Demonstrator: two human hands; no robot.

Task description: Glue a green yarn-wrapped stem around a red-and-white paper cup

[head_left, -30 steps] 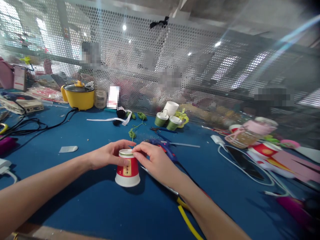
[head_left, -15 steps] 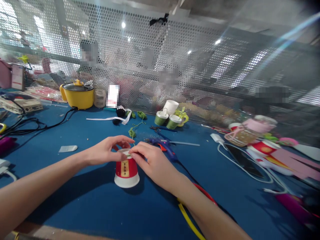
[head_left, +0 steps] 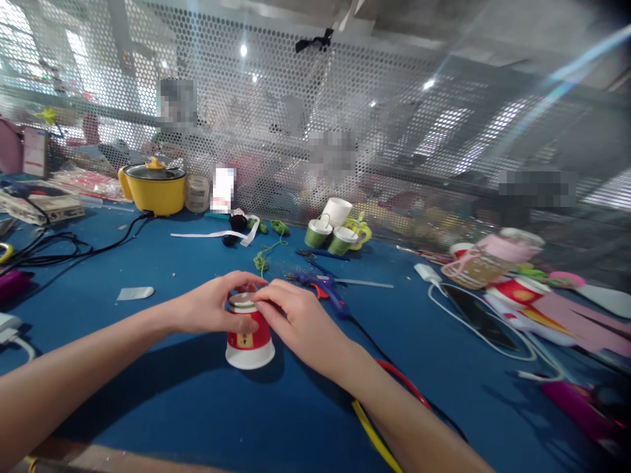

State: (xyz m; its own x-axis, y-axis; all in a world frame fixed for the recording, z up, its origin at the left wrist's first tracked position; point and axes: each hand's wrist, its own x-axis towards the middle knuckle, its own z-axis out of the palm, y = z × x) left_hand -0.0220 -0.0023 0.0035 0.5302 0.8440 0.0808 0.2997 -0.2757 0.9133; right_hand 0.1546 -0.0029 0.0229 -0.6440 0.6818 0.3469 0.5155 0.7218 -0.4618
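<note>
A red and white paper cup (head_left: pixel 250 355) stands upside down on the blue table, with a gold label on its side. My left hand (head_left: pixel 211 303) is wrapped round its upper part, thumb across the front over the label. Green yarn (head_left: pixel 261 263) runs from a small tangle behind the cup towards its top, and a thin green line lies around the raised rim there. My right hand (head_left: pixel 293 315) pinches at the right of that rim, where the yarn arrives; its fingertips hide the yarn end itself.
Right behind my right hand lies a blue glue gun (head_left: pixel 335 299) with its cord. Pliers (head_left: pixel 323 253) and green-wrapped cups (head_left: pixel 318 233) sit farther back. A yellow pot (head_left: pixel 155 190) stands back left; a phone (head_left: pixel 480 315) with white cables lies right.
My left thumb has moved down from the cup's top edge onto its front, over the label. My right hand has hardly moved; the cup stays in place.
</note>
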